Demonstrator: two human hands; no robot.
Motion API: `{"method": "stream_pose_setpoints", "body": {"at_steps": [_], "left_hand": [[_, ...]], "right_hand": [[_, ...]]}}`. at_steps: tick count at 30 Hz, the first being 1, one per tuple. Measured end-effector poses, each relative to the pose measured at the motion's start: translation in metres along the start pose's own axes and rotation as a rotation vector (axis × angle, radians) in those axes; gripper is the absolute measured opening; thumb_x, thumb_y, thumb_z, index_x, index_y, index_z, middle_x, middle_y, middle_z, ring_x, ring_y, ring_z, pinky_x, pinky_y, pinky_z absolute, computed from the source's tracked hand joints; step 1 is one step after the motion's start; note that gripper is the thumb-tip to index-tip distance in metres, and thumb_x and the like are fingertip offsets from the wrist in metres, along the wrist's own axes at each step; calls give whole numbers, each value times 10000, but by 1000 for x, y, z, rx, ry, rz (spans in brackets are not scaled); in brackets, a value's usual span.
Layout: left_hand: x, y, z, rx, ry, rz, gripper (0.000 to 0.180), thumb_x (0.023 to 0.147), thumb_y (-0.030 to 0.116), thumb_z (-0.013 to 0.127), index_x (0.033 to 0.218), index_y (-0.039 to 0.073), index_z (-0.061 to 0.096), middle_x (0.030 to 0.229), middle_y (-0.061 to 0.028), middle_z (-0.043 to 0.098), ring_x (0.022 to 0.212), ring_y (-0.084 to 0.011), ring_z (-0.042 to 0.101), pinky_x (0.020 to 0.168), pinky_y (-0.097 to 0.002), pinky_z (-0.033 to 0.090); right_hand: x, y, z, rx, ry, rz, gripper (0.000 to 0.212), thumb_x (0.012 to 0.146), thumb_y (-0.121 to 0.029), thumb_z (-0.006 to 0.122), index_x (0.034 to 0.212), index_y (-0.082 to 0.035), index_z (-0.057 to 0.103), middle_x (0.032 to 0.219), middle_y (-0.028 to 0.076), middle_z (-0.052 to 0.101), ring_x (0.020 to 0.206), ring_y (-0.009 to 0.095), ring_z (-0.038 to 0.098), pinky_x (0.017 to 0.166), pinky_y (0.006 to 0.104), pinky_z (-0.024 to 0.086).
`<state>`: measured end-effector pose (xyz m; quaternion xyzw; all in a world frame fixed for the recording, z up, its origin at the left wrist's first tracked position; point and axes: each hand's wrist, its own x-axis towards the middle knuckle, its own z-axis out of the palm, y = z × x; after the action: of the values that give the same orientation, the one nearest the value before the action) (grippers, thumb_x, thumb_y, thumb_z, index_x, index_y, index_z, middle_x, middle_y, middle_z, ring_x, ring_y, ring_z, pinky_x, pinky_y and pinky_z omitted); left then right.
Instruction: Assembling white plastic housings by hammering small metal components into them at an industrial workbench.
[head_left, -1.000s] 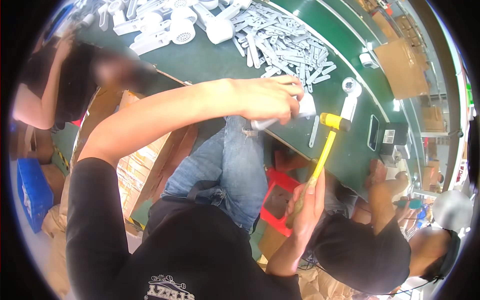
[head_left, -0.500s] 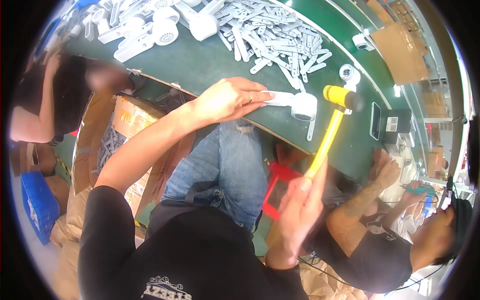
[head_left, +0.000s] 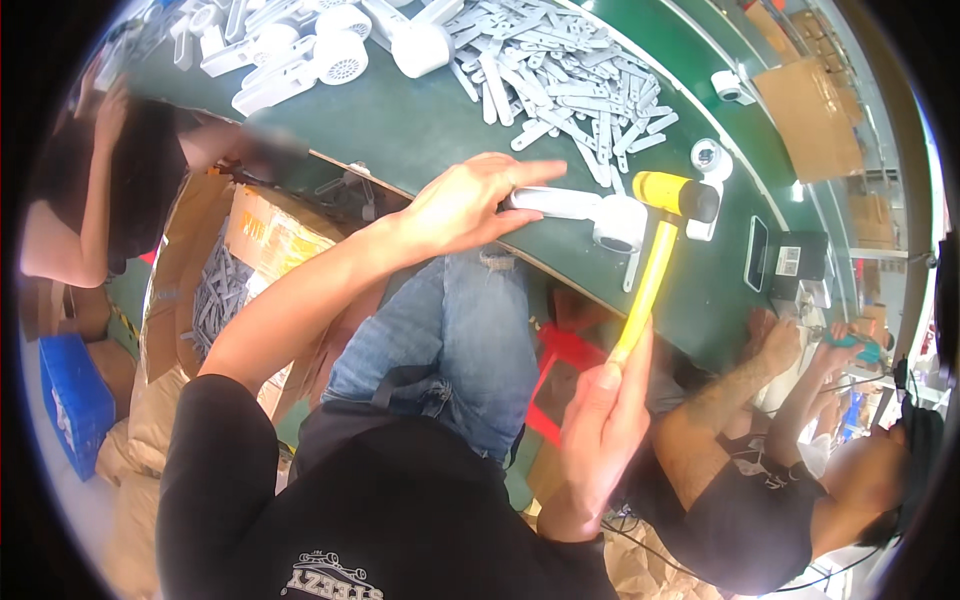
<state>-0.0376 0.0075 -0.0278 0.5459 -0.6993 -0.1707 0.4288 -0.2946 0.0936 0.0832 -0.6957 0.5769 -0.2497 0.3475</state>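
My left hand [head_left: 465, 203] grips the handle end of a white handheld fan [head_left: 618, 222], its thumb along the near side and its index finger stretched out beyond the handle. The fan lies at the front of the green table, its round end pointing right. A narrow pale grey strip [head_left: 631, 271] shows by the round end. My right hand [head_left: 605, 425] is closed round the handle of a mallet [head_left: 648, 290] with a yellow shaft and a yellow-and-black head. The mallet head is raised beside the fan's round end; I cannot tell whether they touch.
Loose grey strips [head_left: 565, 85] are heaped on the green table [head_left: 400, 130], with white fans [head_left: 342, 58] at its far left. A cardboard box [head_left: 285, 235] of strips stands below left. Co-workers sit on both sides; the right one [head_left: 740, 480] is close. A phone [head_left: 757, 245] lies at right.
My left index finger has lifted and straightened away from the fan's handle. The mallet's head has turned slightly, and its shaft stands a little more upright.
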Motion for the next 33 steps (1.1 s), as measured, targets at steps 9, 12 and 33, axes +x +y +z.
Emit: {"method": "stream_pose_setpoints", "body": {"at_steps": [9,12,33], "left_hand": [[-3,-2,0,-32,-15,-132,895,910,186,833,1648,135,328,1191,-47,801,1199,-364,589,1136,-458,417],[0,-2,1,15,-22,-161,913,890,206,855,1653,169,353,1189,-11,813,1160,-348,488,1169,-434,328],[249,-83,-42,294,463,-200,405,883,342,828,1208,100,813,977,-215,786,898,-386,773,843,-452,608]], "right_hand": [[27,1,14,-230,-298,116,535,1115,-118,481,1632,-11,398,1344,332,668,1163,473,713,929,472,588],[19,12,13,-169,-94,-323,545,1106,-113,496,1630,-8,389,1169,318,719,999,490,734,826,500,594],[151,135,-14,761,366,191,562,1175,-296,438,1700,-162,289,822,26,513,469,97,445,372,278,393]]}}
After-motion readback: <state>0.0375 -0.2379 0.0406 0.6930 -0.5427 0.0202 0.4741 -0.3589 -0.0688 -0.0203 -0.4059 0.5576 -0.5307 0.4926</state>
